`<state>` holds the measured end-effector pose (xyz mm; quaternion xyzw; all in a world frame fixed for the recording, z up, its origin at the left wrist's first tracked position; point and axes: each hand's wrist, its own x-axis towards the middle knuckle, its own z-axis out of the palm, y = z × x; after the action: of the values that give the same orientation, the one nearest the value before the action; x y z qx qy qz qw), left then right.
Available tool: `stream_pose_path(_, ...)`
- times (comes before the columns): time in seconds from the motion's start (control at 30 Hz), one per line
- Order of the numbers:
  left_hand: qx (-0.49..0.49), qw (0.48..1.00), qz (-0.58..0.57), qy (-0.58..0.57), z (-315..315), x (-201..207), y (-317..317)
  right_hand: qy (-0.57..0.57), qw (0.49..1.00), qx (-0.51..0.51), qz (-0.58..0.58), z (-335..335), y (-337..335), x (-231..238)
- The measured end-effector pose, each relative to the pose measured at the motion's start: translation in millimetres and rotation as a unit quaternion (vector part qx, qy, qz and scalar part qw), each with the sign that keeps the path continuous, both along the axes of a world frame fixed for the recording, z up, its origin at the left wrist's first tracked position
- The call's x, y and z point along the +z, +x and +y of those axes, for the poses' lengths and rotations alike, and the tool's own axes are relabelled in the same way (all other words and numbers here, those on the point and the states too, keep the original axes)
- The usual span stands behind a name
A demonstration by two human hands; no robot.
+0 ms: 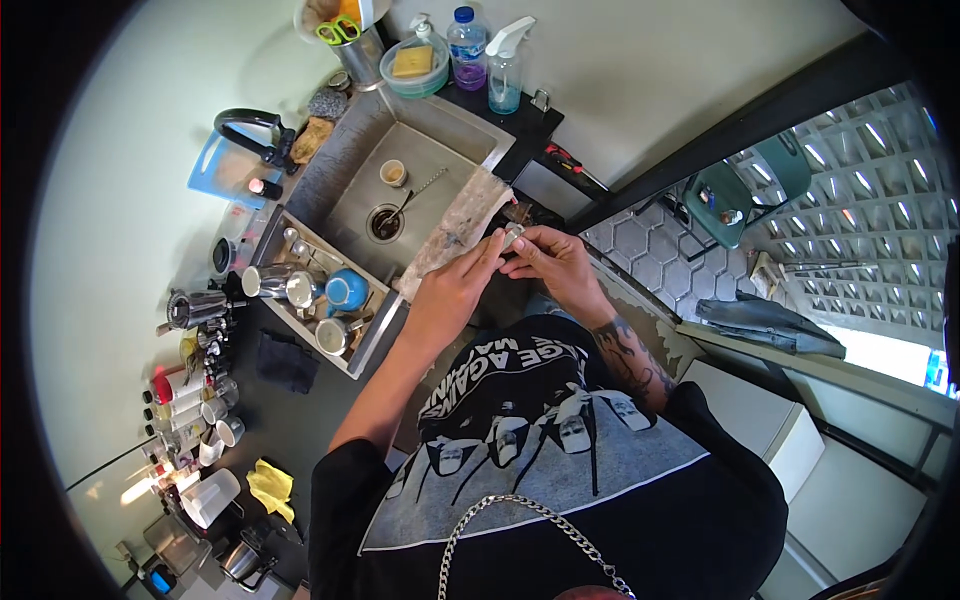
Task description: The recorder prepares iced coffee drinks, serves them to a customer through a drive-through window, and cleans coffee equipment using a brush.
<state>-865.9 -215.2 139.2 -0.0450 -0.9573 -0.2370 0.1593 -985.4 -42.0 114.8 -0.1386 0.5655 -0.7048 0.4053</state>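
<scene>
In front of my chest, by the near edge of the sink (350,185), my two hands meet over a small silvery-pale object (512,236). My left hand (455,290) pinches it from one side, and my right hand (562,268) has thumb and fingers closed on the other. Its kind is too small to make out. A stained, light cloth (455,228) drapes over the sink edge beside the left hand. Inside the sink are a small cup (393,173) and a spoon (398,208), which reaches over the dark drain (384,224).
Left of the sink, a dish rack (352,362) holds metal cups and a blue cup (347,289). A black faucet (250,122) rises behind it. At the back stand a soap tub (415,80), a blue-capped bottle (467,50) and a spray bottle (505,75). A yellow cloth (271,490) lies lower left.
</scene>
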Motion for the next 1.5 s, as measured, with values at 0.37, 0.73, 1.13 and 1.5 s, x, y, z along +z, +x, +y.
stream_pose_path(0.37, 0.166, 0.978, -0.121, -0.036, 69.2, -49.7, -71.2, 0.005, 0.968, -0.053, -0.247, 41.8, -107.8, -187.3)
stream_pose_path(0.73, 0.361, 0.79, -0.437, 0.232, 122.9, -68.1, 28.8, -0.039, 0.826, -0.432, -0.361, 51.2, -215.4, -375.2)
stream_pose_path(1.13, 0.453, 0.725, -0.42, 0.304, 161.4, -47.4, 65.1, -0.008, 0.786, -0.484, -0.386, 28.1, -229.2, -369.3)
stream_pose_path(1.5, 0.557, 0.68, -0.383, 0.283, 236.6, -53.7, 181.3, -0.108, 0.772, -0.447, -0.439, 4.6, -220.4, -396.3)
